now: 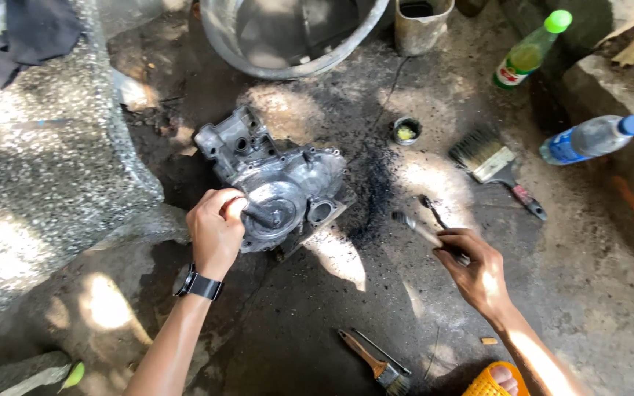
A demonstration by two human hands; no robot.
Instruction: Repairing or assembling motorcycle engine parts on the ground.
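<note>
A grey metal engine casing [288, 176] lies on the stained concrete floor. My left hand [216, 229], with a black watch on its wrist, grips the casing's near left edge beside the round recess with a dark shaft. My right hand [476, 270] holds a small brush [414, 227] by its handle, bristle end pointing left toward the casing but apart from it. A thin dark tool [431, 210] lies just beyond the brush.
A wide paintbrush [494, 166] lies right of a small black cup [406, 131]. A metal basin [295, 37] and a tin [422, 26] stand at the back, two plastic bottles [531, 50] [592, 138] at right. Another brush [373, 362] lies near my yellow sandal [487, 383]. A speckled stone slab [45, 161] fills the left.
</note>
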